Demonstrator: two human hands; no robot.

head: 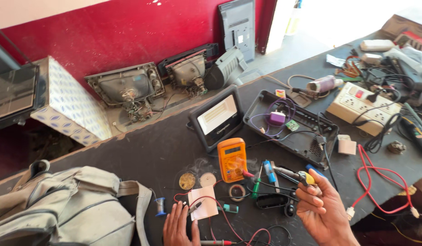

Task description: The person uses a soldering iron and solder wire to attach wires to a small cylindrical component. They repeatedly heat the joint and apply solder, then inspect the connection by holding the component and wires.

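A dark, matte bench (142, 150) is seen from above, running along a deep red wall (120, 32), with a grey floor strip between them where old television tubes (126, 89) are propped. A patterned white-and-blue box (72, 102) is set at the left beside a dark screen. A grey canvas bag (60, 205) is slumped on the near left of the bench. Farther right, an open black plastic casing (306, 136) with loose purple wires is laid flat, and a cream power strip (363, 107) is placed beyond it. A black rectangular floodlight (218, 117) is tilted up at the centre, with an orange multimeter (232, 158) just in front. Red leads (379, 182) are looped at the right. The right hand (322, 209) is raised, its fingers closed around a soldering iron (293, 174) with a yellow collar. The left hand (177, 225) is laid flat on the bench, fingers open, touching a small pale card (204, 202). A small blue spool (161, 206) is stood just beside it.
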